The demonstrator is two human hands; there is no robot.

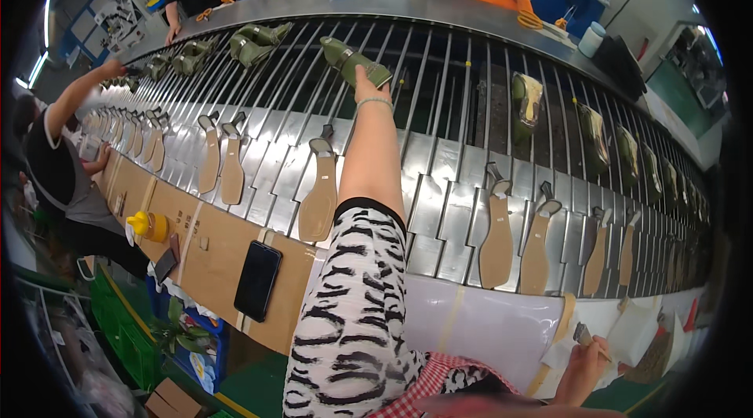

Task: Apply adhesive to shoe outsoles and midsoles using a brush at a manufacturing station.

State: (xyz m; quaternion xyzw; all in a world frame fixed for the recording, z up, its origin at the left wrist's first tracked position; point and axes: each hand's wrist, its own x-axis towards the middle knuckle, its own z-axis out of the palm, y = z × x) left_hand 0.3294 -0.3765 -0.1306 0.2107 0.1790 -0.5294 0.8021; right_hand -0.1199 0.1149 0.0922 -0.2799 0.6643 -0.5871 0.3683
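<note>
My left hand [372,90] reaches far out over the conveyor and grips the near end of a green shoe [345,57]. Its thumb lies on the shoe; the other fingers are mostly hidden. At the lower right, my right hand [582,371] is closed around a small brush [583,334] with its bristles pointing up. Left of my left forearm lies a tan shoe sole [318,198] with a heel piece at its far end. Two more soles, one a tan sole [496,245], lie to the right of that arm.
A slatted metal conveyor [439,206] carries several soles and green shoes [527,108], some wrapped in clear film. On the cardboard at left lie a phone [258,281] and a yellow bottle [149,226]. A person [59,155] works at left; others stand across the line.
</note>
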